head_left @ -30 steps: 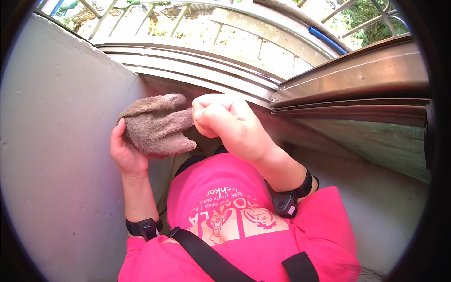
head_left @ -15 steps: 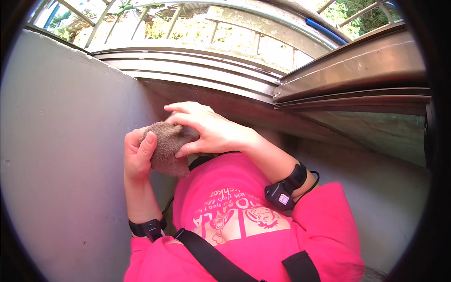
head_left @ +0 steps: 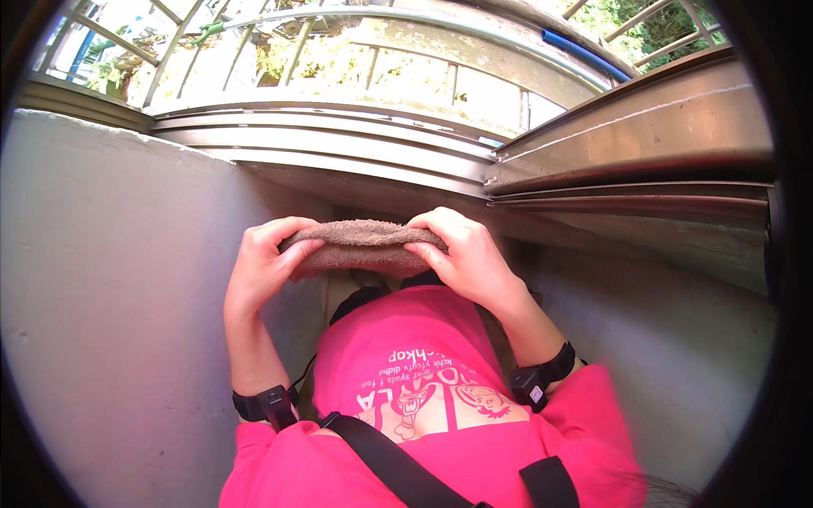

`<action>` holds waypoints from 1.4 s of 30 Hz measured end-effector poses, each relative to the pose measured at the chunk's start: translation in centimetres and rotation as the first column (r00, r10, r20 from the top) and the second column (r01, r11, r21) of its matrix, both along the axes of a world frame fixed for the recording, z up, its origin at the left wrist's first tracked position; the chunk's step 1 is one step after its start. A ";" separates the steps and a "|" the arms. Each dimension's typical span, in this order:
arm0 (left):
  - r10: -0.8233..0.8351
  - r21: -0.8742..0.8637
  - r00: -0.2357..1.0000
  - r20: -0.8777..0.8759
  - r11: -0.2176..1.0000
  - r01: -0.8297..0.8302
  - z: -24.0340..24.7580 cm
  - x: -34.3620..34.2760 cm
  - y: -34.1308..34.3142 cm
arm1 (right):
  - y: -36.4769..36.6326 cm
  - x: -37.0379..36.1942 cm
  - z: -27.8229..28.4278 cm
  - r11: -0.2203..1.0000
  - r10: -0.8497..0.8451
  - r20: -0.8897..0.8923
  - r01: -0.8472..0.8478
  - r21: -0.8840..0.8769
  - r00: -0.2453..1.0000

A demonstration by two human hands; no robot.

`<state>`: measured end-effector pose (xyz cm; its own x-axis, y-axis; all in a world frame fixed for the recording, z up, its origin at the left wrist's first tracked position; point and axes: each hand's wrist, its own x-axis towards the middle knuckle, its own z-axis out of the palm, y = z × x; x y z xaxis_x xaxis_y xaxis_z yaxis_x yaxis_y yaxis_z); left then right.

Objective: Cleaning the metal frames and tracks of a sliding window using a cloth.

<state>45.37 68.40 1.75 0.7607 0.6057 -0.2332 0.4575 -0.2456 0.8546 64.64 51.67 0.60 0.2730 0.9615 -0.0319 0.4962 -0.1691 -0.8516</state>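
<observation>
A brown terry cloth [head_left: 364, 234] is stretched sideways between my two hands, in front of my body and below the window sill. It is folded, with the thick fold along the top and the rest hanging beneath. My left hand [head_left: 269, 254] pinches its left end between thumb and fingers, close to the grey wall. At the other end my right hand [head_left: 466, 254] grips the cloth the same way, thumb towards me. Both forearms wear a black strapped device.
A pale grey wall [head_left: 118, 254] rises close on the left. Ahead runs the metal window track [head_left: 322, 144], with a railing outside. The window's brown metal frame [head_left: 635, 135] angles in from the right, above a dark glass pane [head_left: 677, 237].
My right hand has moved right and down and taken the cloth's other end. The cloth, bunched in my left hand before, is now spread wide between both hands.
</observation>
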 end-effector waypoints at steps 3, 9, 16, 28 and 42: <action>-0.019 0.324 0.984 0.179 0.945 -0.040 4.1 3.2 1.6 | 1.2 0.5 2.7 0.949 -0.198 0.192 0.139 0.282 0.961; -0.019 0.855 0.993 0.114 0.511 -0.088 2.7 9.1 5.1 | 5.7 3.4 0.5 0.913 -0.408 0.722 0.236 0.333 0.559; -0.396 0.761 0.902 0.174 0.635 0.133 -4.9 10.6 -5.6 | -3.1 0.4 1.2 0.972 -0.068 0.246 0.008 0.234 0.967; -0.313 0.661 0.921 0.231 0.745 0.087 -5.9 14.4 -9.6 | -6.3 2.6 -0.5 1.000 0.010 0.291 -0.011 0.002 0.957; -0.022 0.860 0.973 0.231 0.471 -0.194 -6.9 4.8 4.2 | -6.0 2.9 -0.7 0.970 0.240 0.260 -0.220 -0.102 0.935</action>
